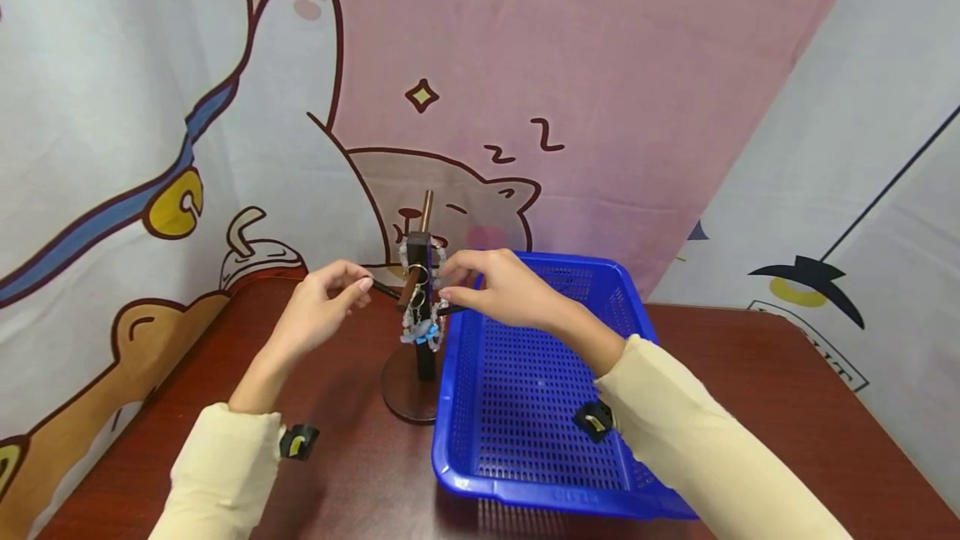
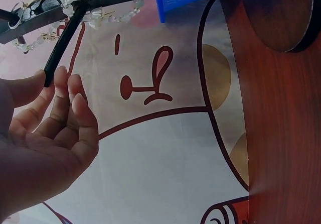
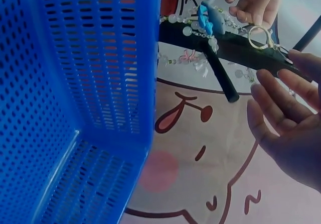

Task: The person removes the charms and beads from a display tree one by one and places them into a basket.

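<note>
A dark display stand [image 1: 426, 367] with crosswise pegs stands on a round base. Pale beaded strands [image 2: 120, 18] with charms hang from it, including a bright blue charm [image 3: 204, 20]. My left hand [image 1: 324, 307] pinches the end of a black peg [image 2: 65, 45] between thumb and fingertips. On the other side, my right hand [image 1: 502, 286] is at the beads near the upper post, its thumb and index finger spread apart. In the right wrist view its fingertips are right by the post and a gold ring [image 3: 249, 37] with a clasp.
A blue perforated basket [image 1: 444, 440] stands just right of the stand on the reddish-brown table [image 1: 352, 473], close to its base. Behind the table hangs a cartoon-printed cloth [image 1: 637, 107]. A wooden rod [image 1: 427, 211] rises from the top of the stand.
</note>
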